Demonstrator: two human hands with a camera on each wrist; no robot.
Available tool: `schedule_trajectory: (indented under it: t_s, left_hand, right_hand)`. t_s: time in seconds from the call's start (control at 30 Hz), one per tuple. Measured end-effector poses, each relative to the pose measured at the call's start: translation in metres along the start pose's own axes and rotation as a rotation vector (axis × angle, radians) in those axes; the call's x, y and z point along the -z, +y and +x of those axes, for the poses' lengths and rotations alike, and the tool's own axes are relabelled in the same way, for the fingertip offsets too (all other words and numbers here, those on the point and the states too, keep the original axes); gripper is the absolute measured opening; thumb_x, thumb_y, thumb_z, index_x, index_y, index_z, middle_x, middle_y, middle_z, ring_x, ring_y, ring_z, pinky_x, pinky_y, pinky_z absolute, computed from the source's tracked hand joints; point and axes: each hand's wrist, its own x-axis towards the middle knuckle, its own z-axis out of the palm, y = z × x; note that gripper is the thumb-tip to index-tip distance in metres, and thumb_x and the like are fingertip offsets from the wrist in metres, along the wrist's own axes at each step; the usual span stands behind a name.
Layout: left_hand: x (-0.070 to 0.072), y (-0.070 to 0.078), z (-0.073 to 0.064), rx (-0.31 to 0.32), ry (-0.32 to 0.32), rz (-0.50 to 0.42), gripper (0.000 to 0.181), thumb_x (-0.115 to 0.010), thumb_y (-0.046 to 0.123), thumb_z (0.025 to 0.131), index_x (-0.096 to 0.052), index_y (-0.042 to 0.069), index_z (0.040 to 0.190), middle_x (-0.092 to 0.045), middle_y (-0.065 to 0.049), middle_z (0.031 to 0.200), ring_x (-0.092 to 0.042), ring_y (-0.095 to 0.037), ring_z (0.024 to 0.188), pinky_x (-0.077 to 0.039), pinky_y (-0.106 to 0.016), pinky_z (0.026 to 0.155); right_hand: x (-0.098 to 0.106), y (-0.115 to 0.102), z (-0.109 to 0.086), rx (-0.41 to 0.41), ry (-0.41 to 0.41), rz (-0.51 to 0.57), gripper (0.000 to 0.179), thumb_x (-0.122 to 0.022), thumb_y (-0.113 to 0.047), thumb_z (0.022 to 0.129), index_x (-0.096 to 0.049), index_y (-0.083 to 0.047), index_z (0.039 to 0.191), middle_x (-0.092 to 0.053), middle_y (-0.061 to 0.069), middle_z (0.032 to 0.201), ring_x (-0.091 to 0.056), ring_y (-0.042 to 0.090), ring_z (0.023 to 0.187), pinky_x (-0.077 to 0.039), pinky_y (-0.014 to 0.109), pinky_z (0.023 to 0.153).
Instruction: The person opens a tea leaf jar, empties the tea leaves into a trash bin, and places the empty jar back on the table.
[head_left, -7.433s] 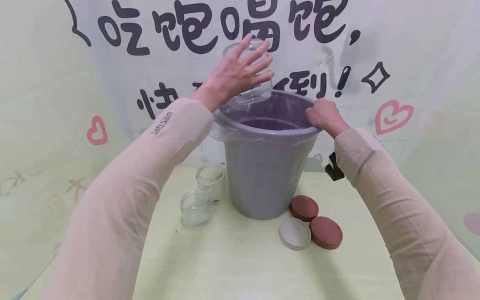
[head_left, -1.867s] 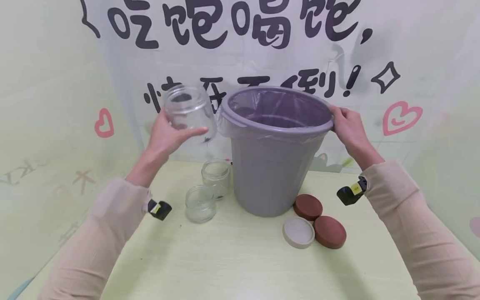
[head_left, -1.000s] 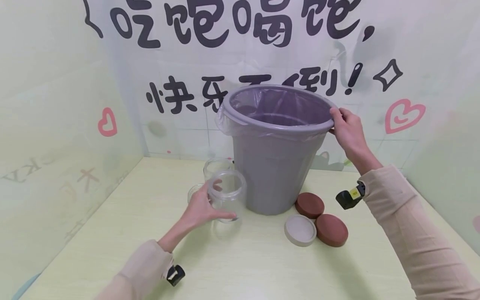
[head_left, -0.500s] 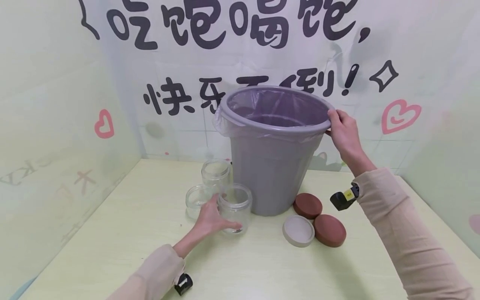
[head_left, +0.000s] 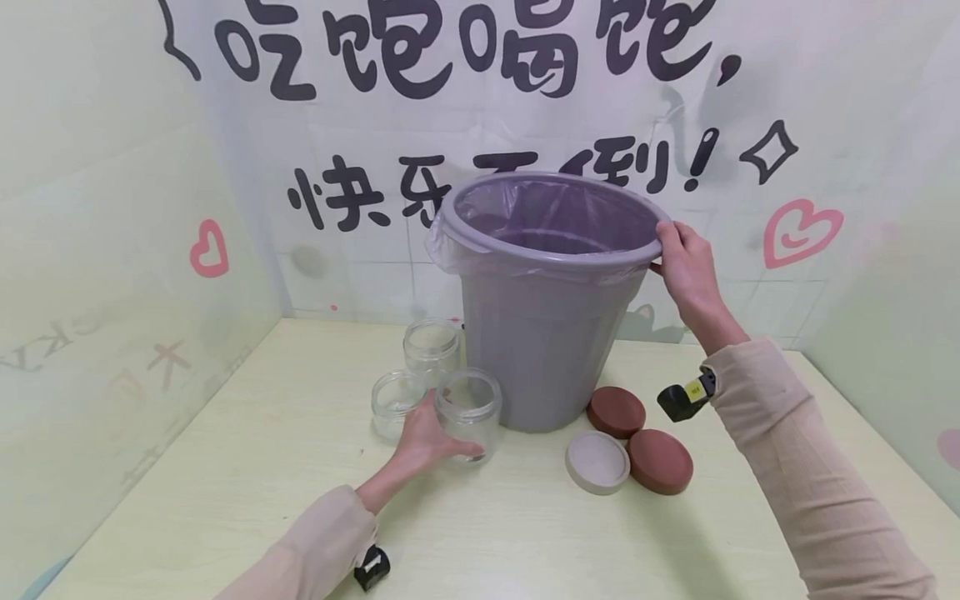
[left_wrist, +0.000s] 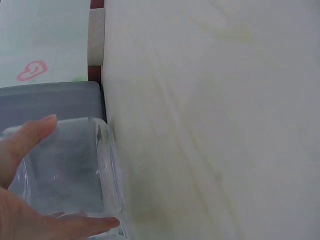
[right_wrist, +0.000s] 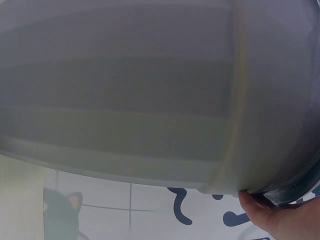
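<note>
My left hand [head_left: 427,437] has its thumb and fingers round a clear glass jar [head_left: 471,404], which stands upright on the table at the foot of the bin. In the left wrist view the thumb and a finger span the jar's side [left_wrist: 65,172], and a small dark speck shows near its base. A short glass jar [head_left: 392,407] and another glass jar [head_left: 431,342] stand just behind that hand, all lidless. My right hand [head_left: 690,271] grips the rim of a grey bin [head_left: 543,333] lined with a clear bag. In the right wrist view its fingers [right_wrist: 257,210] are at the rim's edge.
Two dark red lids [head_left: 617,410] and a beige lid [head_left: 597,461] lie on the table [head_left: 495,533] right of the bin. A printed cloth wall [head_left: 360,275] rises close behind the bin. Small dark specks lie on the table left of the jars.
Earlier the left hand held the jar tipped over the bin. It then turned it upright, moved it left and lowered it beside the other jars. The right hand stays at the bin's rim.
</note>
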Motion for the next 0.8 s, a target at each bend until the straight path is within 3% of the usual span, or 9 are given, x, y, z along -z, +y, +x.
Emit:
schedule_trajectory:
  t_s: [0.3,0.57,0.7,0.8]
  left_hand:
    - [-0.003,0.005,-0.002,0.044,0.007,0.056,0.091,-0.087,0.014,0.045,-0.041,-0.010,0.121,-0.055,-0.026,0.111,-0.050,-0.039,0.104,-0.041,-0.043,0.092]
    - [0.002,0.006,-0.002,0.036,-0.040,0.165,0.075,-0.085,0.024,0.052,-0.050,-0.005,0.112,-0.061,-0.021,0.099,-0.058,-0.026,0.084,-0.048,-0.035,0.070]
    - [0.009,0.006,-0.002,0.043,-0.090,0.191,0.070,-0.083,0.030,0.055,-0.053,-0.002,0.109,-0.062,-0.014,0.090,-0.055,-0.019,0.076,-0.046,-0.031,0.063]
    - [0.019,0.004,-0.004,0.072,-0.175,0.189,0.057,-0.082,0.031,0.057,-0.057,-0.005,0.093,-0.059,-0.008,0.076,-0.050,-0.015,0.066,-0.043,-0.027,0.056]
  right_hand:
    - [0.000,0.001,0.000,-0.015,0.011,0.027,0.053,-0.027,-0.031,0.096,-0.034,0.006,0.132,-0.039,0.020,0.128,-0.044,0.023,0.114,-0.042,0.029,0.093]
    - [0.002,0.004,-0.010,-0.034,-0.010,0.105,0.058,-0.028,-0.040,0.095,-0.036,0.006,0.130,-0.047,0.010,0.109,-0.047,0.018,0.106,-0.040,0.034,0.095]
    - [0.005,0.015,-0.024,-0.030,-0.052,0.158,0.061,-0.026,-0.040,0.096,-0.032,0.009,0.130,-0.047,0.016,0.113,-0.048,0.017,0.107,-0.038,0.033,0.096]
    - [0.010,0.032,-0.041,-0.007,-0.135,0.122,0.062,-0.023,-0.039,0.096,-0.029,0.012,0.130,-0.041,0.026,0.127,-0.047,0.019,0.112,-0.039,0.026,0.095]
